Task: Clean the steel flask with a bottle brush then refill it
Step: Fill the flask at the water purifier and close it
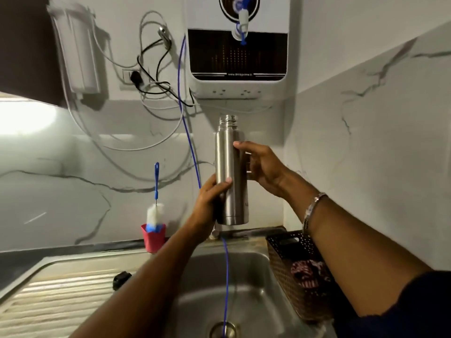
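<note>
Above the steel sink (246, 272), the steel flask (230, 172) stands upright in the air, uncapped, its threaded mouth directly below the tap (241, 28) of the wall-mounted water purifier (238, 54), with open air between mouth and tap. The side wall stands near on the right, and a dark perforated basket (290, 269) sits on the sink's right rim. A blue tube (225, 276) hangs down past the flask into the drain. On the left, on the desk edge behind the drainboard, the bottle brush (155, 211) stands bristles-down in a red cup (153, 237), well apart from the flask.

The left hand (210, 203) reaches up from below and grips the flask's lower body, thumb across the front. The right hand (262, 167) comes in from the right, fingers curled round the upper body, thumb on the front.
</note>
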